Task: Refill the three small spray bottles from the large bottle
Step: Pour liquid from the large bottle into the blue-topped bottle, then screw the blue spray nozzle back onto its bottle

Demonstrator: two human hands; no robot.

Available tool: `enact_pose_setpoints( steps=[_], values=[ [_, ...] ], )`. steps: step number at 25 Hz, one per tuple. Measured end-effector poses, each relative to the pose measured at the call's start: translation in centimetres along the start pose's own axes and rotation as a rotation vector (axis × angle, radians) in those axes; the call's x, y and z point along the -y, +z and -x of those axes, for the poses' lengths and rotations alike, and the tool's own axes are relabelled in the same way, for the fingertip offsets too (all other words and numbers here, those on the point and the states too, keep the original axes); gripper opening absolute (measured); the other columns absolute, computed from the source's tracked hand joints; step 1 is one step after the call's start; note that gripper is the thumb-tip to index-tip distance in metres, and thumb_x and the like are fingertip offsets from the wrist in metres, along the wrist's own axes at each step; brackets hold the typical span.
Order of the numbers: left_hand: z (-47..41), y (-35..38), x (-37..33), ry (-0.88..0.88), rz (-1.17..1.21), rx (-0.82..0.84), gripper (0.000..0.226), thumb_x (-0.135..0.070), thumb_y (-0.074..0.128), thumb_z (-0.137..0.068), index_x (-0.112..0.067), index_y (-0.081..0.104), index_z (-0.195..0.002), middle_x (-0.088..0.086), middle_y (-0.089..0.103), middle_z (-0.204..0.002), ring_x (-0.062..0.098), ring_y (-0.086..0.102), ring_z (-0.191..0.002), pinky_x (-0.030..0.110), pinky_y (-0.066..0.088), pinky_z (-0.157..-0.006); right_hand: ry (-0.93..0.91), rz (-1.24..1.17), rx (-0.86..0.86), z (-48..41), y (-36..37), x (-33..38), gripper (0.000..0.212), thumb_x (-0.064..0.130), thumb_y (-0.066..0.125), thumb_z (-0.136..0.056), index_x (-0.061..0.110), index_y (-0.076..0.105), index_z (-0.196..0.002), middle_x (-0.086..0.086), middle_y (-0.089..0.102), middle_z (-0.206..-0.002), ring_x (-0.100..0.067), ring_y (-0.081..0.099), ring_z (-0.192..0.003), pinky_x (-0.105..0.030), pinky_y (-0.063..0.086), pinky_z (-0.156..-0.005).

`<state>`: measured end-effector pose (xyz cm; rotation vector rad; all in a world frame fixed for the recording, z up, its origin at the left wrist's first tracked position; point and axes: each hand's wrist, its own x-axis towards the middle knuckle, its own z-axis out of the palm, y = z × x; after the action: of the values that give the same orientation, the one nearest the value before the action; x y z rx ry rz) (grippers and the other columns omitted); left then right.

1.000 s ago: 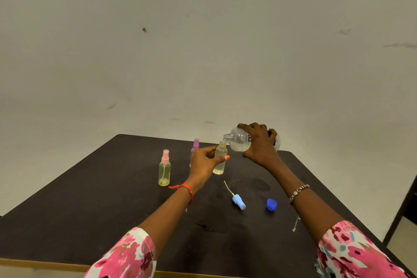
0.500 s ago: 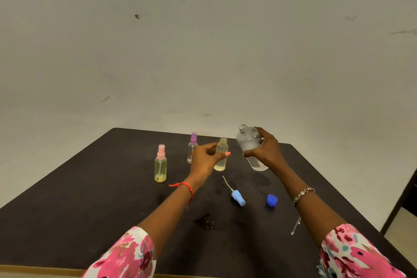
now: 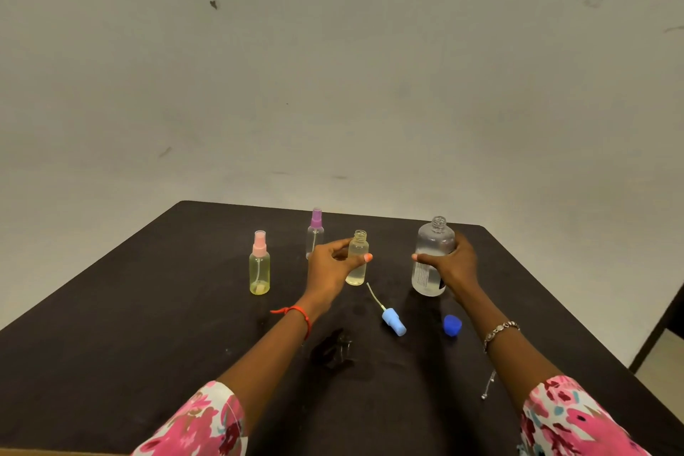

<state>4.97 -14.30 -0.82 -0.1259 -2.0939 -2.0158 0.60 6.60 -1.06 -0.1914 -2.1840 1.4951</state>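
pink sprayer (image 3: 259, 242) | blue cap (image 3: 452, 325) | dark table (image 3: 129, 307) | floral sleeve (image 3: 200, 422)

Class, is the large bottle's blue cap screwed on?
No, the large bottle shows a bare threaded neck; the blue cap lies on the table.

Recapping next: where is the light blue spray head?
Head view: the light blue spray head lies on the table, just nearer the person than the open small bottle, left of the dark blue cap.
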Motion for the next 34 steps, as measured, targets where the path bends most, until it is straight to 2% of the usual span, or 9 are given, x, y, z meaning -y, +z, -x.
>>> enact_pose_setpoints(
  steps=[7,10,12,14,16,18,22,27,34],
  values=[
    [-0.2,-0.6,0.0,-0.007,-0.017,-0.032,0.043,-0.015,0.075,-0.072,-0.009,0.064,-0.113,0.002,0.067,-0.1,0.012,0.061,-0.093,0.032,0.051,-0.089,0.112,0.082,-0.042,0.0,0.3,0.8,0.096,0.02,0.087,-0.056,0.006,0.031,-0.132,-0.019,0.037,-0.137,-0.035,0.037,-0.128,-0.049,0.039,-0.099],
    [-0.2,-0.7,-0.3,-0.013,-0.028,-0.05,0.045,-0.016,0.076,-0.071,-0.009,0.063,-0.114,0.006,0.069,-0.107,0.012,0.061,-0.093,0.035,0.052,-0.091,-0.249,0.159,-0.256,2.2,0.9,3.2,0.064,0.021,0.081,-0.065,0.007,0.044,-0.116,-0.015,0.047,-0.119,-0.029,0.044,-0.113,-0.043,0.037,-0.092],
    [-0.1,-0.9,-0.6,-0.015,-0.033,-0.06,0.047,-0.016,0.076,-0.071,-0.008,0.063,-0.115,0.008,0.068,-0.11,0.012,0.06,-0.094,0.036,0.051,-0.092,-0.335,0.253,0.034,3.5,1.5,3.6,0.03,0.02,0.075,-0.073,0.007,0.054,-0.09,-0.01,0.056,-0.088,-0.023,0.054,-0.084,-0.031,0.043,-0.07],
    [0.2,-1.0,-0.9,-0.013,-0.03,-0.069,0.048,-0.015,0.076,-0.071,-0.007,0.062,-0.116,0.007,0.068,-0.108,0.011,0.059,-0.093,0.034,0.051,-0.091,-0.125,0.482,0.473,4.5,2.1,3.5,0.031,0.028,0.073,-0.076,0.006,0.051,-0.07,-0.008,0.055,-0.068,-0.02,0.054,-0.063,-0.022,0.042,-0.052],
    [0.4,-1.1,-1.4,-0.013,-0.025,-0.075,0.048,-0.015,0.076,-0.071,-0.006,0.062,-0.116,0.005,0.067,-0.106,0.012,0.059,-0.094,0.034,0.051,-0.092,0.129,0.717,0.732,5.5,2.6,2.9,0.037,0.031,0.074,-0.075,0.005,0.049,-0.067,-0.01,0.057,-0.066,-0.019,0.056,-0.055,-0.022,0.048,-0.045],
    [0.7,-1.3,-1.8,-0.008,-0.024,-0.077,0.047,-0.017,0.077,-0.07,-0.008,0.063,-0.115,0.008,0.069,-0.108,0.015,0.062,-0.096,0.038,0.051,-0.093,0.189,0.806,0.793,6.1,2.9,2.3,0.03,0.023,0.074,-0.076,0.0,0.056,-0.083,-0.015,0.064,-0.079,-0.02,0.061,-0.066,-0.025,0.053,-0.051],
    [1.2,-1.7,-2.3,0.012,-0.017,-0.074,0.046,-0.015,0.077,-0.07,-0.007,0.064,-0.114,0.012,0.069,-0.108,0.017,0.063,-0.098,0.036,0.051,-0.094,0.033,0.601,0.6,5.4,1.7,3.3,0.016,0.013,0.067,-0.081,-0.002,0.062,-0.087,-0.008,0.056,-0.067,-0.011,0.051,-0.054,-0.015,0.041,-0.046],
    [1.8,-1.9,-2.9,0.031,-0.019,-0.077,0.046,-0.012,0.076,-0.072,-0.004,0.063,-0.115,0.013,0.068,-0.11,0.016,0.062,-0.094,0.031,0.05,-0.09,-0.034,-0.146,0.286,3.2,-1.4,10.7,0.016,0.011,0.071,-0.077,0.004,0.06,-0.084,-0.01,0.056,-0.063,-0.016,0.046,-0.049,-0.023,0.039,-0.043],
    [2.1,-1.6,-3.7,0.023,-0.056,-0.062,0.05,-0.016,0.074,-0.073,-0.006,0.059,-0.12,0.013,0.065,-0.118,0.024,0.06,-0.111,0.034,0.048,-0.094,-0.241,-0.093,0.241,2.7,-2.4,16.5,0.02,0.012,0.065,-0.079,0.002,0.058,-0.064,-0.007,0.043,-0.054,-0.015,0.037,-0.046,-0.018,0.032,-0.041]
  ],
)
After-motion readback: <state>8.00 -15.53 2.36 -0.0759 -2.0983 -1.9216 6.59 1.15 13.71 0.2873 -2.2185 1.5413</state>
